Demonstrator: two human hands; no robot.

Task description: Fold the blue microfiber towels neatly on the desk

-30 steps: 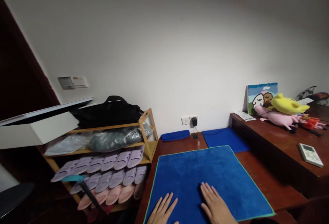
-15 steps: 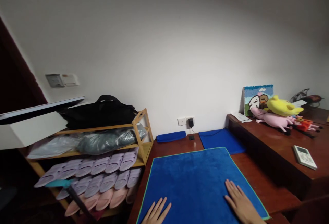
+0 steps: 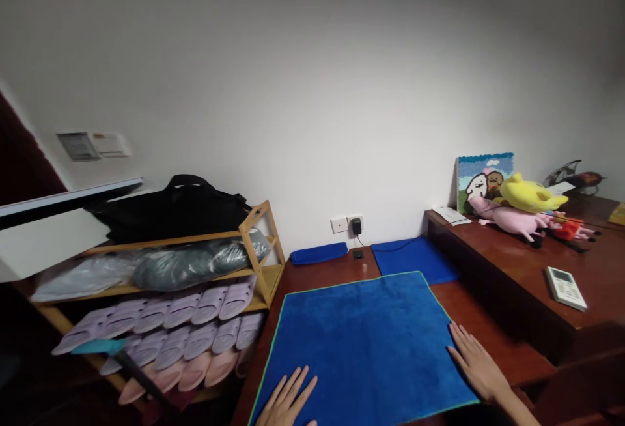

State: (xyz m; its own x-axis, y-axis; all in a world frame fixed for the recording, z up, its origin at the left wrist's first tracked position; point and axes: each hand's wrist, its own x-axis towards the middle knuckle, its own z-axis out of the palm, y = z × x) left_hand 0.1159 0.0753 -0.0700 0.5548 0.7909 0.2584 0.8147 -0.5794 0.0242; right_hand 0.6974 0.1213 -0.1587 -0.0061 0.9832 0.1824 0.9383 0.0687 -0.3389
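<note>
On blue cloth (image 3: pixel 368 341): right hand (image 3: pixel 476 361) at right edge, room leftward.

Looks out from head height, forward and down, over the near side of a glossy reddish-brown wooden table (image 3: pixel 488 309). Faces a plain off-white wall (image 3: pixel 317 87) nearly square-on and gives most of the upper half to it. Sits near enough to fill much of the lower middle with a rectangular blue plush cloth edged in light green (image 3: pixel 361 348). Catches the bare left hand (image 3: pixel 287 403) at the bottom edge, partly cut off, and the bare right hand (image 3: pixel 481 364) whole. Reaches wide: leftward to a tiered pale-wood rack (image 3: pixel 273 277), rightward to a raised red-brown wooden desktop (image 3: pixel 517 269).
</note>
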